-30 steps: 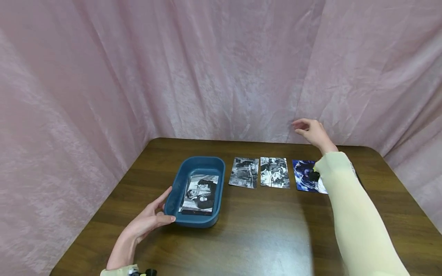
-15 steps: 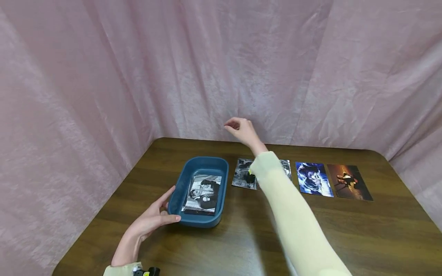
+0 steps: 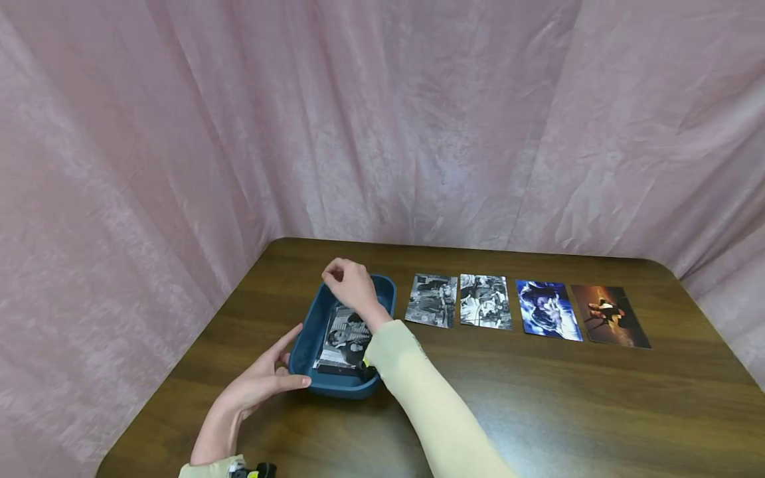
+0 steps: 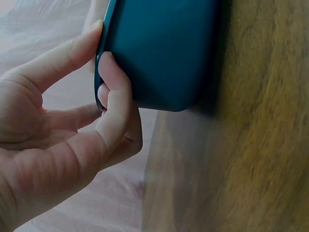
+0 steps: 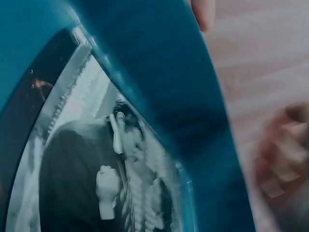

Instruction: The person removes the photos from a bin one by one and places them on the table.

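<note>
Head view: your left hand point(image 3: 263, 382) braces the near-left corner of the tray point(image 3: 315, 327), thumb on the wall, fingers fairly straight along the rim. Your right hand point(image 3: 352, 285) hovers over the tray's far end, fingers curled loosely, and I can't see anything between them. The photo point(image 3: 345, 338) lies flat on the tray floor, its long axis running with the tray's, near to far; its top seems to point at the far end. To the right of the tray, four prints sit in a row on the desk point(image 3: 538, 411): two black-and-white point(image 3: 431, 301) point(image 3: 485, 301), a blue one point(image 3: 547, 310), an orange one point(image 3: 609, 316) farthest out.

Left wrist view: the thumb point(image 4: 116, 92) presses the tray point(image 4: 164, 48) at its corner while a finger point(image 4: 58, 60) lies along the rim. It's a light brace, not a full grip. My read: hold that firm so the tray won't slide.

Right wrist view: the camera looks straight into the tray point(image 5: 159, 87); the photo point(image 5: 91, 179) fills the floor, edges close to the walls. Your right hand itself is out of frame here; the blurred skin at the right edge looks like your left fingers, though I can't be sure. I'd say catch the photo at one short edge, since the sides leave little room.
</note>
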